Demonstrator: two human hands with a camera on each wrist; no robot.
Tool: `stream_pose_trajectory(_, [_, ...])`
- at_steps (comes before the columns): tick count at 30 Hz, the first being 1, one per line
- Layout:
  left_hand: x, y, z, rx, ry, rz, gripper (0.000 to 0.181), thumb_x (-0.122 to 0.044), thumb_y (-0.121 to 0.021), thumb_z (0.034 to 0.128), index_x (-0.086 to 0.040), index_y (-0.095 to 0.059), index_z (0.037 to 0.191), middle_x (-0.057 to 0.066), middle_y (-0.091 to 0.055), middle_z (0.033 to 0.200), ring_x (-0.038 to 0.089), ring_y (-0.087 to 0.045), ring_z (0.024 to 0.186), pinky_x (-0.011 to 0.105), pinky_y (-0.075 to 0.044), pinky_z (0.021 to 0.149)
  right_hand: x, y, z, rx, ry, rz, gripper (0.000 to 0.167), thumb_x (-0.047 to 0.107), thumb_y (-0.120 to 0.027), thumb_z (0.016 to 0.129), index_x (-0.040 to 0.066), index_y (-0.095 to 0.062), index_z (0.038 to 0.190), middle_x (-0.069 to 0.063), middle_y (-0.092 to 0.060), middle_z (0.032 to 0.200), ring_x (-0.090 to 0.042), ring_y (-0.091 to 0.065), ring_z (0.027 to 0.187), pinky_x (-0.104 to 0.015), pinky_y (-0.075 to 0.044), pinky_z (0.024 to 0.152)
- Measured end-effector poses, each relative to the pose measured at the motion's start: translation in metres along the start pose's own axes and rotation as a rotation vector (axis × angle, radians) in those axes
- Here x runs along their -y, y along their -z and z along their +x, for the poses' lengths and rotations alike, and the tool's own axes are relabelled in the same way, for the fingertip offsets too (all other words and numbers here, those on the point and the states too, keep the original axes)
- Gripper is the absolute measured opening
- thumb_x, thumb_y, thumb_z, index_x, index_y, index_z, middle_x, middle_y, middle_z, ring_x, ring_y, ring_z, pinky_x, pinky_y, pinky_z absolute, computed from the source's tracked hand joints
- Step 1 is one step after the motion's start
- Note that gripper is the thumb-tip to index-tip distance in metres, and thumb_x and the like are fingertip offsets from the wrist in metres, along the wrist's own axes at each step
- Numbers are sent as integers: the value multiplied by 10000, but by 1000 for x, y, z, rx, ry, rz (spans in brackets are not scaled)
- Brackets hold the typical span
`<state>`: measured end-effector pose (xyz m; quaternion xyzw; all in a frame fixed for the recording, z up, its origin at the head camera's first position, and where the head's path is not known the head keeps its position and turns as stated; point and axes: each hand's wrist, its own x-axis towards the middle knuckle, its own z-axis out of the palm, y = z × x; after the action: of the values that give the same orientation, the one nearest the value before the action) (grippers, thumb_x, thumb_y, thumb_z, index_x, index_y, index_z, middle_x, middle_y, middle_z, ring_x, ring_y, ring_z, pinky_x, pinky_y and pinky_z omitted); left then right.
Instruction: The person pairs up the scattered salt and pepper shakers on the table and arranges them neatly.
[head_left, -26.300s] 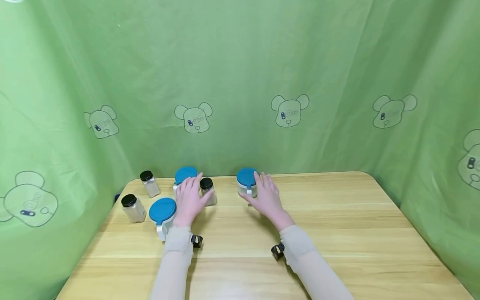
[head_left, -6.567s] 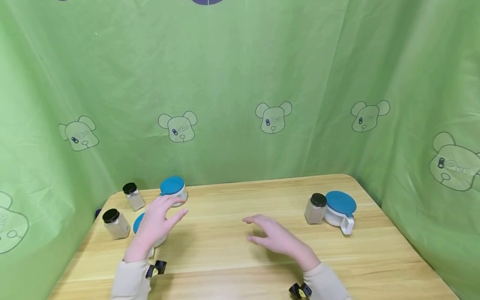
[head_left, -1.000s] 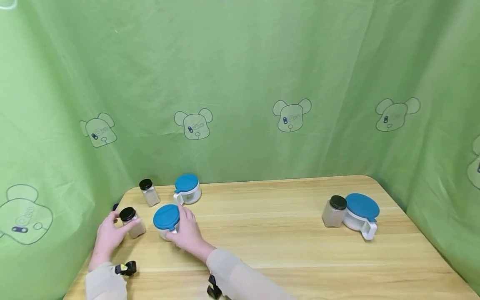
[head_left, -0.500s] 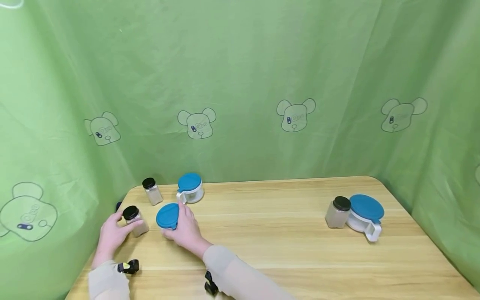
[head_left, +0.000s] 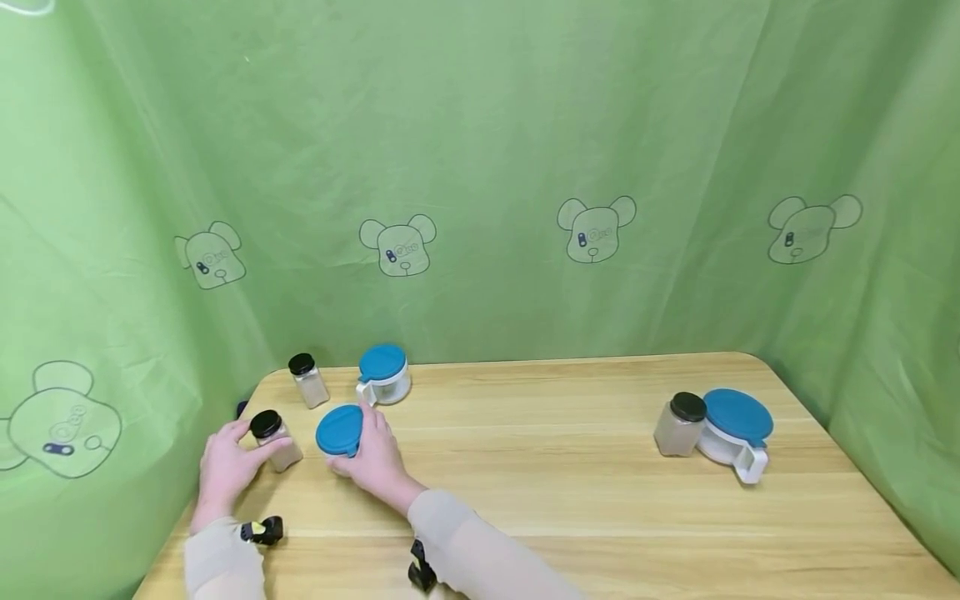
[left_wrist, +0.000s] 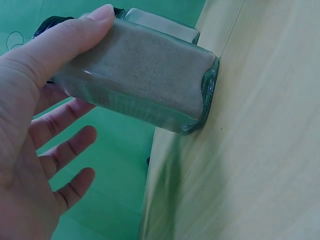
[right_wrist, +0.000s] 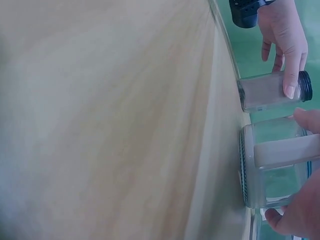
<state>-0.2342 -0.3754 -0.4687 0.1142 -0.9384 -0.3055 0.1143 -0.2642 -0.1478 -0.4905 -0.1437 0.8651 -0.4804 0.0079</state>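
My left hand [head_left: 227, 468] holds a clear glass spice jar [head_left: 287, 452] with a black lid, near the table's left side. Thumb and index finger pinch it near the lid, while the other fingers spread loose in the left wrist view. Grey-beige powder fills this jar [left_wrist: 137, 70]. Just to its right, my right hand [head_left: 381, 458] grips a round glass seasoning pot [head_left: 339, 430] with a blue lid, fingers and thumb on either side. The pot's white handle [right_wrist: 285, 151] shows in the right wrist view. Both containers are upright on or very near the tabletop.
Behind them stand another black-lidded spice jar [head_left: 312, 388] and another blue-lidded pot [head_left: 384, 375]. Over at the right, a third spice jar [head_left: 678, 429] stands beside a third blue-lidded pot [head_left: 737, 421]. A green curtain [head_left: 487, 150] rises along the wooden table's [head_left: 525, 483] back and sides.
A spice jar and a blue-lidded pot once near the back middle now stand at the right. Both hands, free earlier, now hold the front left pair; the last second shows only slight view shift.
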Motion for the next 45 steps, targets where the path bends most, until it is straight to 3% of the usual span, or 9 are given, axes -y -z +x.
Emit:
stream_pose_trajectory(13, [-5, 0, 1, -13, -30, 39, 958, -557, -766, 755, 134, -462, 1345, 323, -409, 1435, 503, -328, 1298, 667, -229, 1053, -1, 6, 0, -16, 38, 40, 996, 283, -855, 744, 94, -263, 1521, -140, -455, 1428, -311, -493, 1304, -459, -445, 1076])
stream_pose_trajectory(25, [-8, 0, 0, 5, -28, -11, 953, -530, -777, 757, 140, -450, 1351, 321, -381, 1455, 505, -287, 1330, 676, -194, 1073, -1, 13, 1, -34, 39, 41, 957, 315, -848, 749, 99, -297, 1501, -127, -448, 1450, -294, -481, 1320, -462, -444, 1076])
stream_pose_trajectory(38, [-16, 2, 0, -3, -41, -54, 983, -542, -783, 745, 132, -437, 1370, 295, -387, 1465, 466, -309, 1328, 652, -234, 1071, -5, 27, -2, -79, 72, 18, 972, 348, -863, 724, 105, -310, 1485, -138, -464, 1423, -308, -501, 1290, -479, -461, 1052])
stream_pose_trajectory(45, [-22, 3, -1, -13, -56, -84, 972, -519, -797, 742, 121, -437, 1378, 286, -384, 1474, 458, -295, 1348, 643, -229, 1096, -4, 38, -5, -88, 67, 58, 951, 300, -863, 730, 102, -315, 1482, -148, -468, 1413, -319, -501, 1287, -497, -458, 1050])
